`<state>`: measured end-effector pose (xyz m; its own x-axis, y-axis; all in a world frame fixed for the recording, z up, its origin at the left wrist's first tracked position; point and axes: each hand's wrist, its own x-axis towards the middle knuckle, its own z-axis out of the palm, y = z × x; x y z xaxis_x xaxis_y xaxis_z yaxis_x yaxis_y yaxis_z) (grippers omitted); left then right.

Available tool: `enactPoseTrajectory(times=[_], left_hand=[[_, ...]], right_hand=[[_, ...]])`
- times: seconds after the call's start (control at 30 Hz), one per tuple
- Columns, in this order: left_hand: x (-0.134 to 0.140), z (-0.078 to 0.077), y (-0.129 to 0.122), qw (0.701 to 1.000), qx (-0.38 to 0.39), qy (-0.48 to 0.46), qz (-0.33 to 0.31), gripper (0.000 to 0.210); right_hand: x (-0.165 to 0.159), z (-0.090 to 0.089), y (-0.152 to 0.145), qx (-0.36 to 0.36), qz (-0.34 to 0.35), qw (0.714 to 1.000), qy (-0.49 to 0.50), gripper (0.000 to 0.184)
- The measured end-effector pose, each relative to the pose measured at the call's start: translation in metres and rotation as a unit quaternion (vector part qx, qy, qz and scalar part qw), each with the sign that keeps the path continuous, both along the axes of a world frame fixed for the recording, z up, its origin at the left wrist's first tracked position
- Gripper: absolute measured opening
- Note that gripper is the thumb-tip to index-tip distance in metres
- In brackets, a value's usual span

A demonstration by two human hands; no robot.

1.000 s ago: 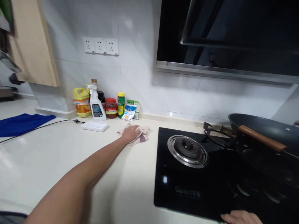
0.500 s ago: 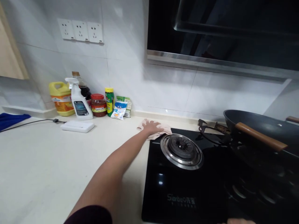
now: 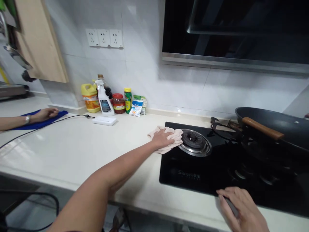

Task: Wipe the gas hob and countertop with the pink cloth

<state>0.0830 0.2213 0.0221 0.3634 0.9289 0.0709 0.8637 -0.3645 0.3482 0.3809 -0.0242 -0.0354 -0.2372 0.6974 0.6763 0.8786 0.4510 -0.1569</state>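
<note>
My left hand [image 3: 162, 139] presses a pale pink cloth [image 3: 177, 135] down over the left edge of the black gas hob [image 3: 185, 183], beside the round burner [image 3: 194, 140]. Its fingers are spread over the bunched fabric and move the cloth with them. At the hob's front edge, my right hand [image 3: 243, 207] is curled closed. A dark grey piece shows between thumb and fingers; its kind cannot be made out.
A wok [image 3: 272, 124] with a wooden handle sits on the right burner under the range hood [image 3: 231, 61]. A spray bottle [image 3: 105, 104], a red-lidded jar [image 3: 119, 104] and a white box [image 3: 104, 121] stand left. Another person's hand [image 3: 45, 115] rests on a blue cloth [image 3: 64, 113].
My left hand has drawn the cloth nearer, over the hob's left edge. My right hand has come further into view. The view has swung left, bringing another person's hand in.
</note>
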Motion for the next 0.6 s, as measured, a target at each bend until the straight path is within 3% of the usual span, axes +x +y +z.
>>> enactPoseTrajectory(times=[0.13,0.33,0.47,0.6], left_hand=[[-0.009,0.000,-0.066,1.000,0.015,-0.007,-0.014,0.064],[-0.023,0.002,-0.158,0.997,0.046,-0.023,-0.057,0.054],[-0.036,0.001,-0.201,0.995,0.065,-0.042,-0.062,0.046],[-0.053,-0.001,-0.230,0.991,0.098,-0.057,-0.069,0.042]], right_hand=[[-0.009,0.007,-0.005,-0.014,-0.018,1.000,0.012,0.022],[-0.006,0.004,-0.006,-0.033,-0.033,0.999,0.011,0.026],[-0.003,0.000,-0.005,-0.036,-0.035,0.999,0.018,0.028],[-0.002,-0.001,-0.005,-0.033,-0.039,0.998,0.028,0.029]])
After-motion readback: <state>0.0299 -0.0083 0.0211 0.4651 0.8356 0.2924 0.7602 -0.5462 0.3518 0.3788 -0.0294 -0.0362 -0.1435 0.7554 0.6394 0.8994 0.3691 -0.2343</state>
